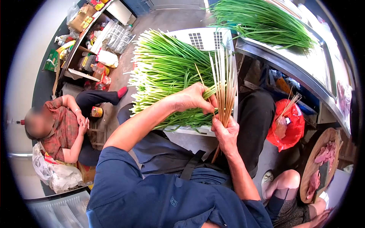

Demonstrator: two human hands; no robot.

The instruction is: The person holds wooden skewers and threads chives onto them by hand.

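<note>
The right hand is closed around a fan of wooden skewers; just above it, the left hand pinches a small clump of stalks beside them. Just beyond the hands, a white crate holds long green stalks, pale ends leftward. To the hands' right, a red bag contains more sticks. Farther off, upper right, greens lie on a metal tray. Well left, a person sits near cluttered shelves.

Left hand pinching, right hand closed, below.
</note>
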